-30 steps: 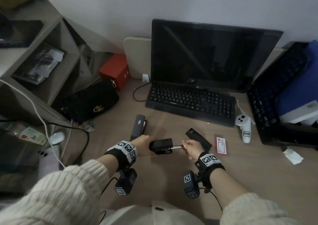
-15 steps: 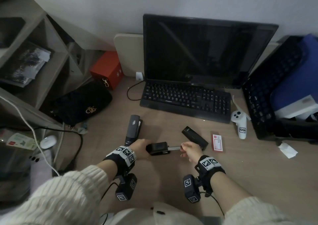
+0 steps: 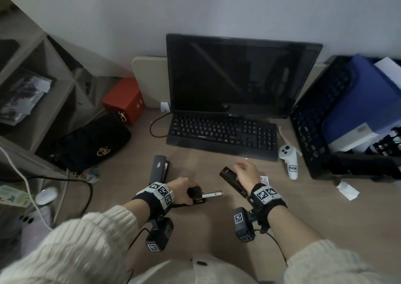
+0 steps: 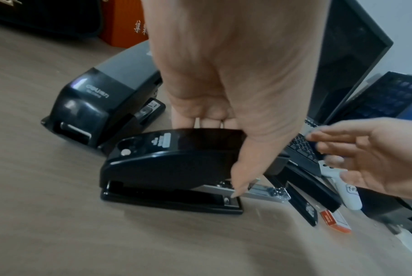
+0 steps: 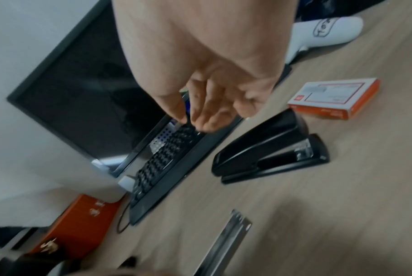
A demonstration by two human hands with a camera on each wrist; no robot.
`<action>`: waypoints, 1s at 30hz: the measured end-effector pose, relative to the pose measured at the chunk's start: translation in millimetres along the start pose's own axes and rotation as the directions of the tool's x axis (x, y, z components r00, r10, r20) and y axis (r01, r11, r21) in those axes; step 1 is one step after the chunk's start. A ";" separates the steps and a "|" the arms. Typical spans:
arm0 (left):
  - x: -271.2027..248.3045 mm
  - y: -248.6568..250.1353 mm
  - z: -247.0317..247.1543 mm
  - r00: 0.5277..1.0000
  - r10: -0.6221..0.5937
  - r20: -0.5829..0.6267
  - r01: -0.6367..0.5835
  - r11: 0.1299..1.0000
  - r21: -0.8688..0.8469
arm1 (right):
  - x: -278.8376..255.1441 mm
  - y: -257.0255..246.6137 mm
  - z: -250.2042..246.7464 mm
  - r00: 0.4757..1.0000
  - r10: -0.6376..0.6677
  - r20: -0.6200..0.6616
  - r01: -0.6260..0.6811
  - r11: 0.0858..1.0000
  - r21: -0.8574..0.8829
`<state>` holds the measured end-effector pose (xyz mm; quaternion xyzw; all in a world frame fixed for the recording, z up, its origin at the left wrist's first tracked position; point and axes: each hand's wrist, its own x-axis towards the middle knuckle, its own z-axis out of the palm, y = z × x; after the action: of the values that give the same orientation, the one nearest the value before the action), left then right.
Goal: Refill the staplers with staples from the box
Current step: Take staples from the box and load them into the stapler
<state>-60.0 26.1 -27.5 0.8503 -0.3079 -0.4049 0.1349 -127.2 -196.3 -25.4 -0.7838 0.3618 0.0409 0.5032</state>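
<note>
My left hand (image 3: 181, 189) grips a black stapler (image 3: 197, 196) that stands on the desk, thumb and fingers round its top (image 4: 167, 164). Its metal staple tray (image 3: 213, 195) sticks out to the right (image 4: 266, 192). My right hand (image 3: 245, 172) hovers open and holds nothing, above a second black stapler (image 3: 231, 180) that lies closed (image 5: 268, 149). The orange and white staple box (image 5: 334, 99) lies flat just right of that hand (image 3: 265, 179). A third, grey-topped stapler (image 3: 159, 169) sits behind my left hand (image 4: 101, 104).
A black keyboard (image 3: 221, 134) and monitor (image 3: 238, 75) stand behind the staplers. A white controller (image 3: 289, 162) lies to the right, beside a black crate (image 3: 312, 118). A black handbag (image 3: 91, 142), a red box (image 3: 123, 100) and a cable (image 3: 86, 188) are at the left.
My right hand has let go of the stapler's metal tray and moved up and right over the second stapler. The left hand still holds its stapler, tray pulled out.
</note>
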 end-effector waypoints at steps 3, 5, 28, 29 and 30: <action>5.5 -0.7 -2.7 1.000 -0.009 -0.014 0.009 1.000 0.016 | 16.2 18.6 -26.2 0.978 0.098 -0.183 -0.110 0.992 -0.057; 8.6 -0.5 -2.4 0.999 -0.008 -0.032 0.009 1.000 0.010 | 23.7 32.4 -38.9 0.956 0.179 -0.233 -0.224 0.957 -0.184; 10.9 -5.9 -5.8 1.000 -0.022 0.008 0.023 0.997 -0.076 | 19.4 45.5 -32.3 0.952 0.075 -0.297 -0.238 0.791 -0.564; 10.1 -4.9 -7.0 1.000 -0.021 0.007 0.021 0.996 -0.086 | 21.9 40.3 -30.7 0.954 0.036 -0.298 -0.199 0.818 -0.539; 9.1 -3.2 -7.5 1.000 -0.014 -0.003 0.013 0.994 -0.105 | 22.3 34.9 -29.4 0.951 -0.005 -0.308 -0.164 0.837 -0.522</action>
<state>-48.6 22.7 -29.8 0.8448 -0.2804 -0.4199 0.1770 -140.9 -240.2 -47.1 -0.8748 0.4394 0.0444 0.1992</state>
